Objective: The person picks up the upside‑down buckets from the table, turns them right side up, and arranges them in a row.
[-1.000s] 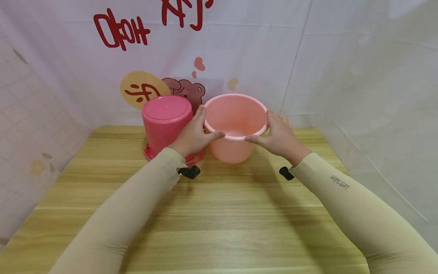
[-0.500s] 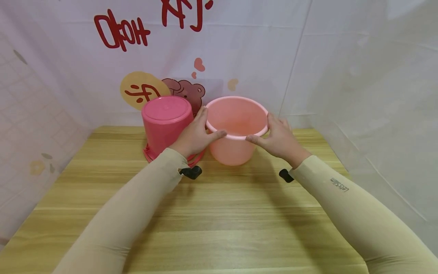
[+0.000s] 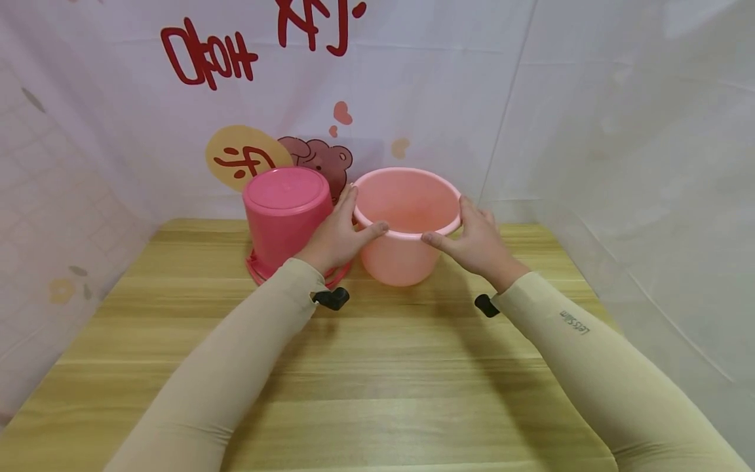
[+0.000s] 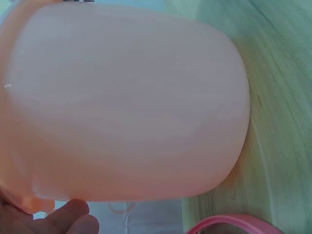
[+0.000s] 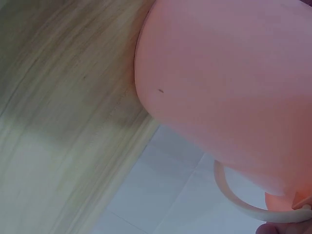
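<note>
A light pink plastic bucket (image 3: 401,262) stands mouth up near the back of the table, its bottom on or close to the wood. My left hand (image 3: 337,236) holds its rim from the left, thumb along the front edge and fingers round the side. From the right, my right hand (image 3: 480,242) holds the rim the same way. A pale curved handle (image 5: 234,200) hangs off the bucket's far side in the right wrist view. Left of it, a darker pink bucket (image 3: 283,229) sits upside down, its handle around the base and partly hidden behind my left hand and sleeve.
The wooden table (image 3: 377,393) extends toward me. A white printed cloth (image 3: 442,85) hangs close behind both buckets, and pale sheets stand at either side. Black straps (image 3: 331,299) show under my wrists.
The light pink bucket's far rim has dipped slightly while both hands keep their hold on it. The darker bucket has not moved; the head view has shifted very little.
</note>
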A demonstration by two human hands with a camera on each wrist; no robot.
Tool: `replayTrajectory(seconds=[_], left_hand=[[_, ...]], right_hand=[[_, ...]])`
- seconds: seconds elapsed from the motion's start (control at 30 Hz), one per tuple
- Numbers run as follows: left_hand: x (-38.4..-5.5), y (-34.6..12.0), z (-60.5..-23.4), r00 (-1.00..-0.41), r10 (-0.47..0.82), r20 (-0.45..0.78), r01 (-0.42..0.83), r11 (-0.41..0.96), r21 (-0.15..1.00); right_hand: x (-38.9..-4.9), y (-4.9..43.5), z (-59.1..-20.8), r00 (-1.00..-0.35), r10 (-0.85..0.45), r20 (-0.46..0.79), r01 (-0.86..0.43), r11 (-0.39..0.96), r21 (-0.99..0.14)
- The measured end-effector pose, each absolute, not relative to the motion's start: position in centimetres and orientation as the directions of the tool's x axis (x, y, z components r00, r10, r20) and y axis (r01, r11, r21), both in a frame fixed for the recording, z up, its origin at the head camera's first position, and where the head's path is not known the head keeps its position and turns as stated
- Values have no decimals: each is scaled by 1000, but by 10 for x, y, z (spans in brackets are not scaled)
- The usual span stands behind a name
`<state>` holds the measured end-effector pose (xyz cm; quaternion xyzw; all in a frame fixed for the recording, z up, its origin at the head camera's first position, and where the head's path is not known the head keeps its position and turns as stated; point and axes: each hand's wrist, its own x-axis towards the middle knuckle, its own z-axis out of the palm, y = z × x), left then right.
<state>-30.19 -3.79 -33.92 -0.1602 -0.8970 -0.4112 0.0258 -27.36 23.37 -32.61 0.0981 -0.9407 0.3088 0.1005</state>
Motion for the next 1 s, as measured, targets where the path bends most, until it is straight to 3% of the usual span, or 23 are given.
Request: replayTrajectory(seconds=[1.0], left_hand=[[-303,-36,-336,-950,269,160,296,605,739]], right_hand=[[-277,234,-327,-965,-107,238,-233,762,-603]])
